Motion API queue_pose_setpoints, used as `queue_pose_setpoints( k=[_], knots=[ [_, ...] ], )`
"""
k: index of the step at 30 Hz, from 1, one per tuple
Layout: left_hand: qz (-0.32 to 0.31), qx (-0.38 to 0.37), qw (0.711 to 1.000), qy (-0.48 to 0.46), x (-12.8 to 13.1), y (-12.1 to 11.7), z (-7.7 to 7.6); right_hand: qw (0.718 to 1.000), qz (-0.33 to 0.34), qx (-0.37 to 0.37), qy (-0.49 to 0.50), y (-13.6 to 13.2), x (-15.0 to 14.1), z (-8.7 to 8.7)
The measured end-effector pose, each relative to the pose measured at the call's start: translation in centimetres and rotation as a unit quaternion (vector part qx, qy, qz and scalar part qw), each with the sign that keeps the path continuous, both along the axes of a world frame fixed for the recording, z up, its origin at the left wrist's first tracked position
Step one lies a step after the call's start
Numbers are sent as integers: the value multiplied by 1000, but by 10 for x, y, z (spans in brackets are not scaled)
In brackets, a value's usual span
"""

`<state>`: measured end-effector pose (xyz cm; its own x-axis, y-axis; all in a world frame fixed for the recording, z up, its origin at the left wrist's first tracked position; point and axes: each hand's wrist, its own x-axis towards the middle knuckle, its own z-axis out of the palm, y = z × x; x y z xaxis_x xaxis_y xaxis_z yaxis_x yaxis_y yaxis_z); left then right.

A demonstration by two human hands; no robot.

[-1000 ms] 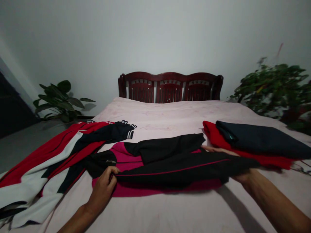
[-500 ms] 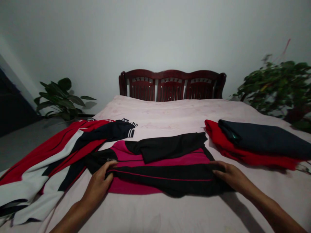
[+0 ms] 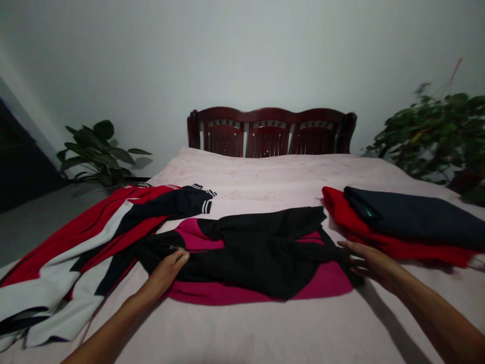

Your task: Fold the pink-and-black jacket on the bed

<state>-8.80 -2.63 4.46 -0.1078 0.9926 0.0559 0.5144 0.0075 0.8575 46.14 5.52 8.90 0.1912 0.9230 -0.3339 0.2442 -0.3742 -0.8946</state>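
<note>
While you're gripping the black-magenta jacket [image 3: 246,258] with your left hand [image 3: 165,273], your right hand [image 3: 373,265] is resting open on its edge.

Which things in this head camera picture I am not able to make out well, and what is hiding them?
All in the head view:
- Red garment: mostly hidden under the folded dark garment.
- Small mark on the black and magenta garment, beside the left hand: too small to read.
- Leafy plant: blurred, cut off by the right edge.
</note>
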Motion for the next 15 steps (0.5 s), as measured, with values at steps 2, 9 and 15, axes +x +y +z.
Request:
queue_pose_setpoints(
  k=[2, 9, 15],
  knots=[
    [-7, -5, 999, 39, -1, 3, -7, 999, 46, 18, -23, 0, -5, -7],
    [-21, -48, 997, 59, -4, 6, -6, 959, 196, 104, -176, 17, -25, 0],
    [31, 11, 999, 10, -1, 2, 11, 914, 270, 179, -246, 22, -25, 10]
  ],
)
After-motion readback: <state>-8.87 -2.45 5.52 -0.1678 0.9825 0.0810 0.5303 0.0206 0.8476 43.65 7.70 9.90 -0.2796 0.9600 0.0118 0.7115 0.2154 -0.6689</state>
